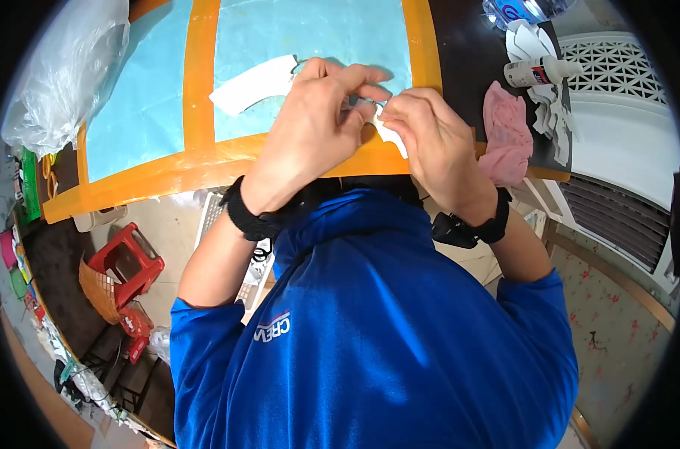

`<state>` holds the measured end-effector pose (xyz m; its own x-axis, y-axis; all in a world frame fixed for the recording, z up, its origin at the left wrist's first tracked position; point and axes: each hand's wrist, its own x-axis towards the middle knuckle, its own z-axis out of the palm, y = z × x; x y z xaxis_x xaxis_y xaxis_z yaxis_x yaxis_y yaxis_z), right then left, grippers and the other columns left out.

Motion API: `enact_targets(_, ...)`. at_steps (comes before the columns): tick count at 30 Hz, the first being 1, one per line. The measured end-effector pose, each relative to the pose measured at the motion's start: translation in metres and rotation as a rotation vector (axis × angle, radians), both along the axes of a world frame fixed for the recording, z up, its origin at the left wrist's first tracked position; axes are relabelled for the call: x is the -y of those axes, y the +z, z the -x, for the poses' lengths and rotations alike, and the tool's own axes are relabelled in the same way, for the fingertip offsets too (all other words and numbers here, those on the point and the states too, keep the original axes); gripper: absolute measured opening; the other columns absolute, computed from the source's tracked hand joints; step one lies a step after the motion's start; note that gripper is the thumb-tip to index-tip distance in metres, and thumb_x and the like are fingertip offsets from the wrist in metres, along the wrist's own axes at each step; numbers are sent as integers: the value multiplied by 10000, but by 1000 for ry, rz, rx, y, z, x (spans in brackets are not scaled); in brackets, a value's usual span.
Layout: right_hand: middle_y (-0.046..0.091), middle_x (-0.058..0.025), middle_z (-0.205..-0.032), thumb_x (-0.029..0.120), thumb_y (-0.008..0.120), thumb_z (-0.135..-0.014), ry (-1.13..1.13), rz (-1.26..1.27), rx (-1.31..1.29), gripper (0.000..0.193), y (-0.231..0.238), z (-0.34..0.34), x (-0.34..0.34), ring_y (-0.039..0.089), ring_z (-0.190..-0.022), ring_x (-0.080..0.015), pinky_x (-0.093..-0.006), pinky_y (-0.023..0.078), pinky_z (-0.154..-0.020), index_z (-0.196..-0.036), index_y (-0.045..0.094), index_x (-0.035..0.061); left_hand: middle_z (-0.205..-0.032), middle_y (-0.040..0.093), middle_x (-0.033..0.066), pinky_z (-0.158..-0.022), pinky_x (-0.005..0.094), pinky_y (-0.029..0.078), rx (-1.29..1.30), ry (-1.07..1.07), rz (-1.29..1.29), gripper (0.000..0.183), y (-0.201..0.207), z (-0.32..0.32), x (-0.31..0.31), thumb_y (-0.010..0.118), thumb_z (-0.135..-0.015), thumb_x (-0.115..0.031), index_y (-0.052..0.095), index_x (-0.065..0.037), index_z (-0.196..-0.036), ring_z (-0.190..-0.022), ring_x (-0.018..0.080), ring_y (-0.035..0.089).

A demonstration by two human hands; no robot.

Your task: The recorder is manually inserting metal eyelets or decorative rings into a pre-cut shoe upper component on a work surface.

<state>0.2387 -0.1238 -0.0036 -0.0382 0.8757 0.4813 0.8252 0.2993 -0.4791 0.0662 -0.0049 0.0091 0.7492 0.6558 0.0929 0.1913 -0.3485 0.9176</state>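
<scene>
A curved white strip [254, 86], flat and paper-like, lies on the light-blue sheet, its right end partly behind my left hand [317, 112]. Between my hands is a small white piece [391, 137], much of it covered by my fingers. My right hand [430, 135] pinches this piece, thumb against forefinger. The left thumb and forefinger close in at the piece's upper left edge, and the exact contact is hard to make out. Both wrists wear black bands.
Orange tape borders the blue sheet [317, 30] on the dark table. At the right are a pink cloth [506, 131], a small white bottle [538, 71], stacked white pieces [553, 123] and a clear plastic bottle [527, 10]. A clear plastic bag [71, 75] stands left; a red stool [134, 258] is below.
</scene>
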Motion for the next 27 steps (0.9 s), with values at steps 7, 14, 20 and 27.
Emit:
enact_targets(7, 687, -189, -1166, 13, 657, -969, 21, 36, 88, 247, 8, 1, 21, 715, -1013, -335, -403, 596, -882, -1216, 656, -6, -1057, 788, 75, -773, 289, 573, 36, -81, -233, 391, -6, 4, -9, 669, -985, 2, 727, -94, -1359, -848, 179, 657)
enact_targets(14, 673, -234, -1348, -26, 625, -948, 99, 68, 53, 288, 11, -2, 22, 665, -1227, -393, -466, 543, -1041, -1234, 638, -53, -1014, 751, 24, -792, 284, 580, -93, -46, -100, 480, 12, -6, -2, 718, -912, 57, 709, -128, -1355, -879, 141, 700)
enact_targets(20, 697, -249, -1277, -41, 637, -886, 180, 110, 97, 388, 14, -10, 23, 622, -1321, -408, -490, 501, -1110, -1273, 612, -53, -1002, 695, 41, -817, 315, 584, 3, 39, -109, 539, 11, -10, -4, 758, -864, 66, 675, -133, -1358, -899, 168, 695)
enact_targets(27, 695, -223, -1261, -25, 646, -920, 182, 117, 16, 362, 16, -16, 19, 629, -1302, -398, -507, 477, -1132, -1279, 602, -28, -987, 688, 106, -801, 367, 586, -57, -205, -486, 379, 6, -8, -16, 794, -898, -30, 687, -96, -1255, -893, 273, 690)
